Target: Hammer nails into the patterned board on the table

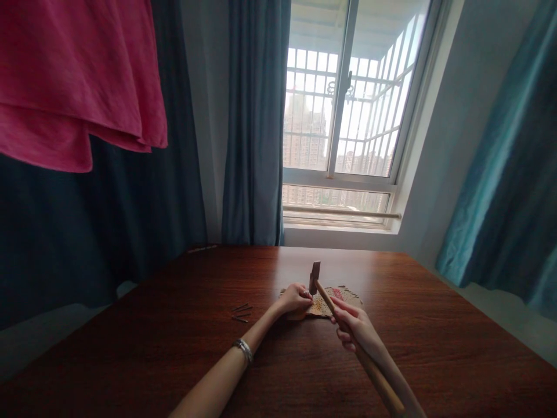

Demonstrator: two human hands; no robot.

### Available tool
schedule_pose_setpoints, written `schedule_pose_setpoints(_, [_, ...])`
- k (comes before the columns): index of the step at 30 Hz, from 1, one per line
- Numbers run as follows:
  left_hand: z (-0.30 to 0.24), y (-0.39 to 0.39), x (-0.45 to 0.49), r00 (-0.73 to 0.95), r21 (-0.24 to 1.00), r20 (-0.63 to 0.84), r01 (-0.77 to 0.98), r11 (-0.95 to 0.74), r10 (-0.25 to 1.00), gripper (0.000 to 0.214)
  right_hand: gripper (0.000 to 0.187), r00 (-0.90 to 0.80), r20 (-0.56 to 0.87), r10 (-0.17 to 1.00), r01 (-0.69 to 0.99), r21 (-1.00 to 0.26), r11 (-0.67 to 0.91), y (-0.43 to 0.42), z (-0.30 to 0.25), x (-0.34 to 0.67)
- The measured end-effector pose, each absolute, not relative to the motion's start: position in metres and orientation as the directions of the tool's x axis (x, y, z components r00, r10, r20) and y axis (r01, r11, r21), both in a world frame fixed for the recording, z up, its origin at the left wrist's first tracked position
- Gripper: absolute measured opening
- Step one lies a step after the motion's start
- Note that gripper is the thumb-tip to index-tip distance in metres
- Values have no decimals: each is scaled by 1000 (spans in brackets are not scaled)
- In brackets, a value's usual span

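So the right hand (354, 331) is wrapped tight around the wooden handle of a hammer (327, 300), gripping it around mid-handle, with the rest of the handle running back along the forearm toward the camera. The metal head is up at the far end, sitting just above the fingertips of the left hand (296, 299). That hand is closed, with its fingers bunched together in a pinch right under the hammer head. It looks like it's holding something small upright there, but honestly it's too tiny from this angle to say what. Both hands meet over a flat tan piece (346, 295) lying on the table (174, 337), roughly in the middle of it and toward the far side. The piece has a speckled pattern, a reddish patch and what looks like a fringed edge on the right. The left hand rests on its near left corner, and the hammer handle crosses over it diagonally. A few thin dark nails (241, 312) lie loose on the wood just left of the left hand, not touching it. There's a silver bracelet (243, 350) on the left wrist. Behind the table is a barred window (343, 116) with a grey-blue curtain (255, 128) beside it, and a pink cloth (73, 81) hangs at the top left.
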State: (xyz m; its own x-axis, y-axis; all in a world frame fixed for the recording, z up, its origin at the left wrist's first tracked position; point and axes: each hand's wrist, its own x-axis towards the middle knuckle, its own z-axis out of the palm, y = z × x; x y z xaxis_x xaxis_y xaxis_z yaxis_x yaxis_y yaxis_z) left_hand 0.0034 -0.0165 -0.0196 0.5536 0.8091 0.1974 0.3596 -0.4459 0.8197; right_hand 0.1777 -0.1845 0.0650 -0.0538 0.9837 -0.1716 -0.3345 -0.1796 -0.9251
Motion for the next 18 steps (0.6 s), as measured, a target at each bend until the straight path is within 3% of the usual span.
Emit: schedule_pose_setpoints(18, [-21, -16, 3, 556, 811, 203, 366, -457, 806, 20, 76, -39, -129, 991, -368, -920, -135, -187, 65, 180])
